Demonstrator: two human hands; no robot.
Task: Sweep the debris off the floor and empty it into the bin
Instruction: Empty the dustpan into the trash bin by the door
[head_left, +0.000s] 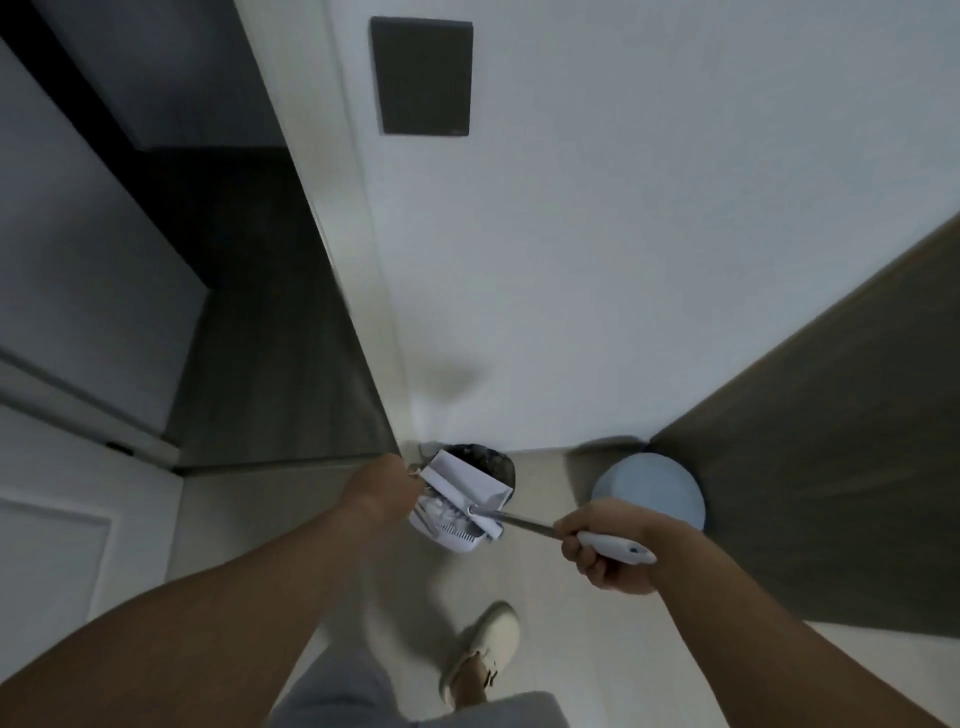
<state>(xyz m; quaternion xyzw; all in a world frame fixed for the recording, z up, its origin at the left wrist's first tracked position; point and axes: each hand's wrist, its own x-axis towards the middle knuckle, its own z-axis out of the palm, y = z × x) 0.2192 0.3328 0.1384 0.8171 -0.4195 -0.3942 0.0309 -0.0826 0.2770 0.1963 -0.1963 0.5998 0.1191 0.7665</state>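
plastic and metal make up the tools: a white plastic dustpan with a comb-toothed edge, tipped up against the dark round mouth of a bin, and a broom whose thin metal shaft ends in a smooth white grip. a white broom head, flat and angular, lies across the top of the dustpan, just in front of the left hand. pale crumpled debris sits inside the pan, blurred and hard to make out.

the left hand reaches forward with the arm stretched out, at the pan's left edge; its fingers are hidden behind the pan, so how they hold it cannot be told. the right hand curls tightly round the white grip, knuckles down, thumb over the top.

beyond the right hand a round pale blue lid or stool rests against a grey-brown panel. below the hands, a cream shoe stands on smooth light floor. most of the bin is covered by the pan.
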